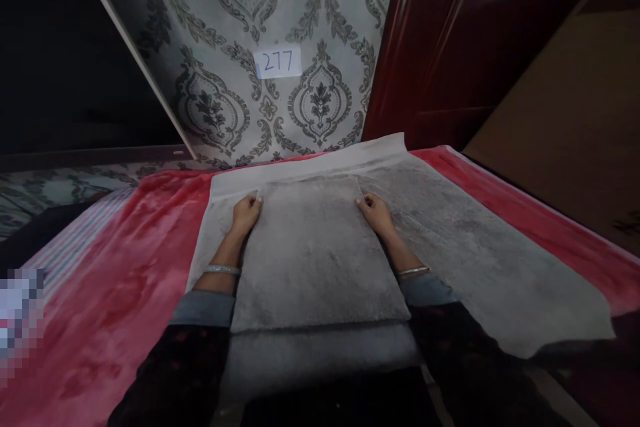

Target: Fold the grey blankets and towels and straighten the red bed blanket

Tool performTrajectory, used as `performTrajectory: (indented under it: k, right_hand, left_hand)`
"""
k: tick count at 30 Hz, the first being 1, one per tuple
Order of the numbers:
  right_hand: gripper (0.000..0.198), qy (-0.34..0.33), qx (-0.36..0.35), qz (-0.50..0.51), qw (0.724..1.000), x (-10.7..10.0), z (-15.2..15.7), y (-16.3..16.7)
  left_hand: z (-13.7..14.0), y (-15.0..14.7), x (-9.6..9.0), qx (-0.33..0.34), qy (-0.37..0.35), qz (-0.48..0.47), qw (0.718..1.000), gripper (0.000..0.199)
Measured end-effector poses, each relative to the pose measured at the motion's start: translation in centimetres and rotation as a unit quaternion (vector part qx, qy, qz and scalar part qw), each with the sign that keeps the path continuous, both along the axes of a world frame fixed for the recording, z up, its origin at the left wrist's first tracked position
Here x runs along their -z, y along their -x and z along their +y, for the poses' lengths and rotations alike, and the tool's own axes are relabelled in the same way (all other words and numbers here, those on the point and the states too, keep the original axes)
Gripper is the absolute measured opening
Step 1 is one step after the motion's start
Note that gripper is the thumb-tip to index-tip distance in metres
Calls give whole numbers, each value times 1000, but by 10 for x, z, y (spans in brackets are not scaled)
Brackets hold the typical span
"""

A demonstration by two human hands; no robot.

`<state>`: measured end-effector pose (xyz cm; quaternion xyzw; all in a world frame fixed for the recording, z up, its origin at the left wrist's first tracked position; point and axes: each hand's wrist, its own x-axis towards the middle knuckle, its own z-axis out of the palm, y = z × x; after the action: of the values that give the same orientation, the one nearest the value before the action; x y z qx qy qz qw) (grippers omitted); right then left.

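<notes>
Nearest, the grey plush piece point(320, 253) lies almost flat over the larger grey plush sheet point(465, 233), with its near edge quite straight, so the flattening looks mostly done. At its two far corners, the left hand point(246, 212) and the right hand point(376, 211) pinch the fabric between thumb and finger; their release is therefore not yet done. Beyond, the pale border point(300, 170) leaves little room before the patterned wall point(270, 107), while the red plush blanket point(165, 233) offers wider room at left.
</notes>
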<state>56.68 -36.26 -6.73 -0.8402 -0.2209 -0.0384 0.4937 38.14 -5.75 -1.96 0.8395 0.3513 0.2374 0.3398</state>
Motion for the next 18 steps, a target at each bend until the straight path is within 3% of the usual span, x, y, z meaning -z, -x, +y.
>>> performTrajectory:
  k: [6,13,15,18]
  right_hand:
    - [31,-7,-49,42,998,-13,-22,18]
    - [47,-44,-120,240,962,0,-115,108]
    - [47,-46,-126,250,959,0,-132,134]
    - [47,-58,-134,215,965,-3,-137,159]
  left_hand:
    - [-17,22,-11,47,117,10,992,27]
    - [-61,123,-2,92,294,-1,951,45]
    - [-74,149,3,97,334,-20,937,48]
    - [-93,168,8,105,320,-53,940,54]
